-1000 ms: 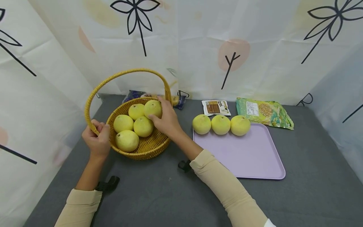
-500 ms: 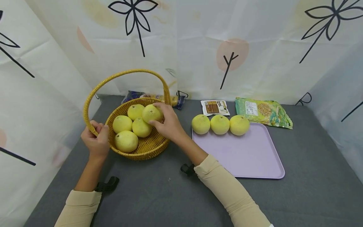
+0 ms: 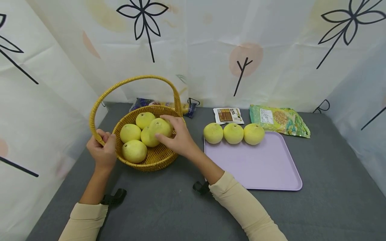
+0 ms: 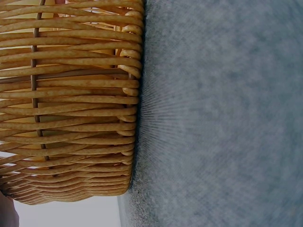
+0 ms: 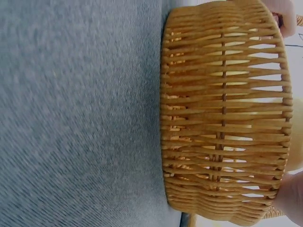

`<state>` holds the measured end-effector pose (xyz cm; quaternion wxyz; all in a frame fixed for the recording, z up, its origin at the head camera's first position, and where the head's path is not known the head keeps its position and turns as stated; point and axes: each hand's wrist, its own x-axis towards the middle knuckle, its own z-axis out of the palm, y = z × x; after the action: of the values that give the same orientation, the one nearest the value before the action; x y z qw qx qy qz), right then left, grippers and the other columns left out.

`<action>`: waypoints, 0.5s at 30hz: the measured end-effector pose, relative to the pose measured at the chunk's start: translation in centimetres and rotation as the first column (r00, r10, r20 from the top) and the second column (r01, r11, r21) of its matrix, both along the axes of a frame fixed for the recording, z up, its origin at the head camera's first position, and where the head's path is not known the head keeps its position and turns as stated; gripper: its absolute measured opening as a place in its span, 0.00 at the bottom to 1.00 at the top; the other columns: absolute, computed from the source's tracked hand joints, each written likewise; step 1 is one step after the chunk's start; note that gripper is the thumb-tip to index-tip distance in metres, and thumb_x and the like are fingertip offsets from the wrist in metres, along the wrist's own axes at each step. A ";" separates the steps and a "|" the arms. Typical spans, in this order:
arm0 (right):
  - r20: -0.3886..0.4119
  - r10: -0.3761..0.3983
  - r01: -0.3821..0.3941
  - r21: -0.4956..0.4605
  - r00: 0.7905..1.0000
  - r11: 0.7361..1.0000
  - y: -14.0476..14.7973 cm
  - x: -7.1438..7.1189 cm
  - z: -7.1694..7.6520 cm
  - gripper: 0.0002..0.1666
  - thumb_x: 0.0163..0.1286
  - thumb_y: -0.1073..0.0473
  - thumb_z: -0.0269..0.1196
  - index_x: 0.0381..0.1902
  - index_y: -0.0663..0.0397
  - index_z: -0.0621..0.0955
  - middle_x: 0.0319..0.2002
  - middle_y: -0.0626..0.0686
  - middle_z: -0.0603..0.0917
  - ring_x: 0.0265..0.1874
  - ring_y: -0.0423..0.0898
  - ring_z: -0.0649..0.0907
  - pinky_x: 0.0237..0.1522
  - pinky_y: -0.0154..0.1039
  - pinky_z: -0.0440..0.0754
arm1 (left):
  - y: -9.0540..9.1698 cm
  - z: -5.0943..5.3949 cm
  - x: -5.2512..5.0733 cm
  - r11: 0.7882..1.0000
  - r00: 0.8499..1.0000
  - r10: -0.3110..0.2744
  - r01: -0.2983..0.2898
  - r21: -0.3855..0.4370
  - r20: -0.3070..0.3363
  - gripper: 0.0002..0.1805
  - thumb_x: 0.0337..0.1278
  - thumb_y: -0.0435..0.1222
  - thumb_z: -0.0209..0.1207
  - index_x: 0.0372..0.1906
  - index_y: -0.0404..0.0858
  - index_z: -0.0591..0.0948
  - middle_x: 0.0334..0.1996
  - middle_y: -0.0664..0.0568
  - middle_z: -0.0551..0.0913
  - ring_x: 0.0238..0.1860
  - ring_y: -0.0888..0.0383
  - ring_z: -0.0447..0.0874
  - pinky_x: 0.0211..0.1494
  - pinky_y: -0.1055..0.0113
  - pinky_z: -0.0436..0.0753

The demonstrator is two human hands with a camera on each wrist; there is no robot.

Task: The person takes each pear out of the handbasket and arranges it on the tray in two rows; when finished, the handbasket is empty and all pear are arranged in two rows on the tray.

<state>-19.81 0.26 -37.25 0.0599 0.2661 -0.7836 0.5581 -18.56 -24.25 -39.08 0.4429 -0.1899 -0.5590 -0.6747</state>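
Note:
My left hand [image 3: 102, 150] grips the yellow wicker basket [image 3: 156, 157] at the foot of its upright handle [image 3: 94, 113], on the left side. Fingers and thumb of my right hand [image 3: 178, 137] pinch a yellow grapefruit [image 3: 159, 127] over the right half of the basket. Several more grapefruits [image 3: 134, 151] lie inside, one partly hidden behind the held fruit. In the left wrist view the basket's woven side [image 4: 71, 104] fills the left. The right wrist view shows its wall [image 5: 227, 113], with the held grapefruit [image 5: 297, 137] partly visible above the rim.
A lilac tray [image 3: 256, 167] lies to the right, with three grapefruits [image 3: 233, 133] in a row along its back edge. Behind it lie a small white packet [image 3: 228, 115] and a green bag [image 3: 277, 120]. A blue-and-yellow packet [image 3: 144, 103] lies behind the basket.
My right hand has drawn the grapefruit from the basket's back right side toward me, and it now covers part of another fruit. My left hand and the basket have stayed put.

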 end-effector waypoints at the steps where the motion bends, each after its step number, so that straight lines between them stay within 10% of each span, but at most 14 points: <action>1: 0.009 0.002 -0.002 -0.011 1.000 1.000 0.0 0.1 0.0 0.34 0.66 0.54 0.67 0.69 0.53 0.72 0.60 0.59 0.69 0.54 0.49 0.70 0.42 0.51 0.81 | 0.0 0.0 0.0 1.000 1.000 -0.004 0.004 0.000 0.000 0.17 0.49 0.16 0.49 0.17 0.26 0.54 0.11 0.54 0.53 0.14 0.65 0.45 0.18 0.71 0.46; 15: 0.096 0.044 -0.033 -0.113 0.994 0.993 1.6 2.1 0.6 0.34 0.66 0.56 0.67 0.70 0.49 0.72 0.59 0.58 0.68 0.46 0.49 0.73 0.39 0.46 0.83 | 0.0 -0.1 -0.1 1.000 1.000 -0.016 0.016 0.010 -0.001 0.17 0.49 0.16 0.49 0.17 0.27 0.54 0.11 0.54 0.53 0.14 0.65 0.45 0.17 0.71 0.46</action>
<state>-17.66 1.84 -36.69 0.0253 0.2498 -0.7481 0.6142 -18.64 -24.20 -39.23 0.4388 -0.1925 -0.5539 -0.6809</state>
